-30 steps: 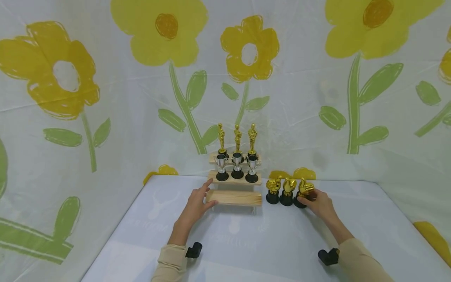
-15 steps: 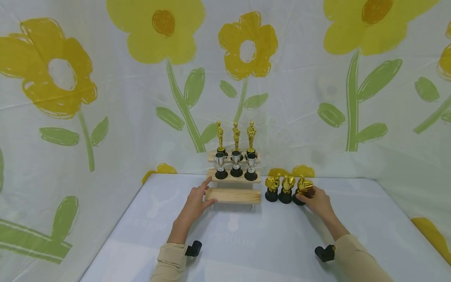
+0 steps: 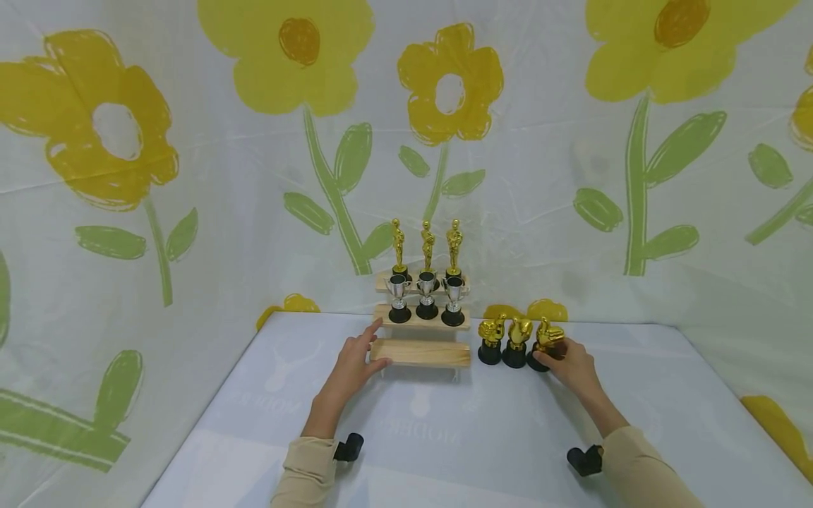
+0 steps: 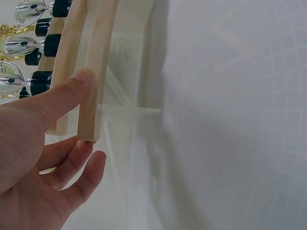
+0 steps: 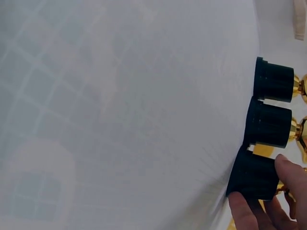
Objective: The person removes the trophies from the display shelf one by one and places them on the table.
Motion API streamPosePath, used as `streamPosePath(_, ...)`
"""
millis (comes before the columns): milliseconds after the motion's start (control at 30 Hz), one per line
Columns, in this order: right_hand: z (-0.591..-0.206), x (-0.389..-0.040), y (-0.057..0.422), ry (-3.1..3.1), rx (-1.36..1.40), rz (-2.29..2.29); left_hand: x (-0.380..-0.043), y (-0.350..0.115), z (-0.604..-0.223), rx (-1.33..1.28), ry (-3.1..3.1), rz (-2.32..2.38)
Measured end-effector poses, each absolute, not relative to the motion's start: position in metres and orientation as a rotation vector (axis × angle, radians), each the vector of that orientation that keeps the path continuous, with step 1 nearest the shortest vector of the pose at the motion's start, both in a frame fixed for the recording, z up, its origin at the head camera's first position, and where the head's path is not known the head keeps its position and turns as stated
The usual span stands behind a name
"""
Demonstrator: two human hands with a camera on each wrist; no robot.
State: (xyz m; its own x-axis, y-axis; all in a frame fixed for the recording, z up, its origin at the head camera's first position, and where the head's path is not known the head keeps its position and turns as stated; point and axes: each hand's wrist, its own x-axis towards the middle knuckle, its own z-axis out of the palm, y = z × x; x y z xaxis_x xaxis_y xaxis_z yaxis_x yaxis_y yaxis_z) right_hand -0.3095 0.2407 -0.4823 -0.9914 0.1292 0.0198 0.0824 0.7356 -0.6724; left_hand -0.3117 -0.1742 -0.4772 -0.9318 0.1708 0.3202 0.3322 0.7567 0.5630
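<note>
Here the right hand [image 3: 574, 365] is working right of centre in the frame, and its thumb and fingers are pinching the rightmost shiny gold hand-shaped trophy [image 3: 546, 337] low down at its round black base [image 5: 254, 175]. That trophy is standing upright on the white cloth-covered table [image 3: 495, 437], just right of the wooden steps, and two more gold hand-shaped trophies [image 3: 517, 331] are lining up close beside it on its left. Over at centre, the left hand [image 3: 352, 363] is holding the left end of the pale three-step wooden rack [image 3: 419, 352]; in the left wrist view the thumb is pressing on the front of the lowest step while the fingers are bending by its end. Three silver two-handled cups with black bases [image 3: 427, 282] are occupying the middle step, and three slim gold standing figurines [image 3: 428, 243] are rising behind them on the top one. Both arms are coming up from the bottom of the frame in beige sleeves [image 3: 308, 466], with small black devices [image 3: 349, 448] sitting at the wrists. Yellow and orange flowers with green stems are spreading across the white backdrop cloth [image 3: 527, 162], filling the upper frame.
</note>
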Motion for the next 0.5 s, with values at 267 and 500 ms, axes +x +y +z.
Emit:
streamPosePath(267, -0.4843, -0.3123, 0.2425, -2.871, -0.178, 1.107, -0.3117, -0.174, -0.4753, -0.39, -2.712, -0.94)
streamPosePath(500, -0.483, -0.3142, 0.2453, -2.897, -0.188, 1.085, -0.3115, -0.1744, -0.4753, -0.4, -2.718, -0.943)
